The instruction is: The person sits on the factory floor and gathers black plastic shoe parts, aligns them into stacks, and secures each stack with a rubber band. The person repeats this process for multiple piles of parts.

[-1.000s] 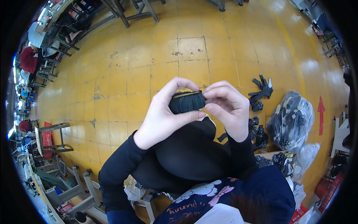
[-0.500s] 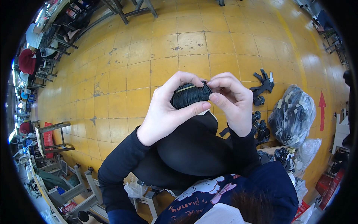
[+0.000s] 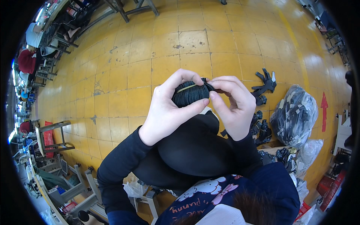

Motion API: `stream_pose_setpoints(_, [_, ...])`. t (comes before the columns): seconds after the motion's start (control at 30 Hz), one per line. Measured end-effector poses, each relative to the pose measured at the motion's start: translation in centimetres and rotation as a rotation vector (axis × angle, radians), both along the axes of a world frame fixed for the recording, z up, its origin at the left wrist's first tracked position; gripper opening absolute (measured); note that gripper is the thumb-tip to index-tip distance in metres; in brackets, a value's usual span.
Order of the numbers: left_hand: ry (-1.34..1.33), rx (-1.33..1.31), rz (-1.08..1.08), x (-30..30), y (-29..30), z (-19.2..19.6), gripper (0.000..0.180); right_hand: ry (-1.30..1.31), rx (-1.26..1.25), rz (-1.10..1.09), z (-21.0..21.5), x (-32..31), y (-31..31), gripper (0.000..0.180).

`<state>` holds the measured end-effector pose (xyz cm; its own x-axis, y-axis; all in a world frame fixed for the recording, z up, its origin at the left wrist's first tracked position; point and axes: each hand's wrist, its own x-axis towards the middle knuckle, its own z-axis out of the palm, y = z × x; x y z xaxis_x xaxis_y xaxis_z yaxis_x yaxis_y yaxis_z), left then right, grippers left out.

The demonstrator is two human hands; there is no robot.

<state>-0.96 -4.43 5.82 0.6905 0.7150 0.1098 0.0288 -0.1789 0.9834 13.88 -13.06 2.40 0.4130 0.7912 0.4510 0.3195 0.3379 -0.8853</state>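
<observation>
A bundle of thin black pieces (image 3: 190, 96), packed side by side, sits over my lap with a narrow yellowish band (image 3: 186, 88) across its top. My left hand (image 3: 165, 107) is wrapped round it, fingers over the far side and thumb along the near side. At the bundle's right end, my right hand (image 3: 237, 107) pinches an outer black piece between thumb and fingertips. That edge stands slightly apart from the rest. The bundle's underside is hidden.
Black strap-like pieces (image 3: 265, 83) lie on the yellow tiled floor to the right, beside a clear plastic bag (image 3: 294, 116) full of dark pieces. A red arrow (image 3: 324, 111) marks the floor. On the left stand a stool (image 3: 56, 129) and workbenches with seated people.
My right hand has shifted slightly right, and the outer piece at the bundle's right end now stands a little away from the others. My left hand keeps its hold.
</observation>
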Motion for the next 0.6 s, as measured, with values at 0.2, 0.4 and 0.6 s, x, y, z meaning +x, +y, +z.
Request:
stream_pose_setpoints(0.2, [0.017, 0.009, -0.015, 0.2, -0.5, 0.8, 0.031, 0.441, -0.035, -0.017, -0.2, -0.6, -0.1, 0.01])
stream_pose_setpoints(0.4, [0.047, -0.198, 0.012, 0.1, 0.0, 0.2, 0.033, 0.483, -0.046, 0.017, -0.7, -0.6, 0.7, 0.014])
stream_pose_setpoints(0.6, [0.05, -0.263, 0.025, 0.0, 0.3, 0.3, 0.033, 0.207, 0.002, 0.168, -0.3, 0.6, 0.2, 0.022])
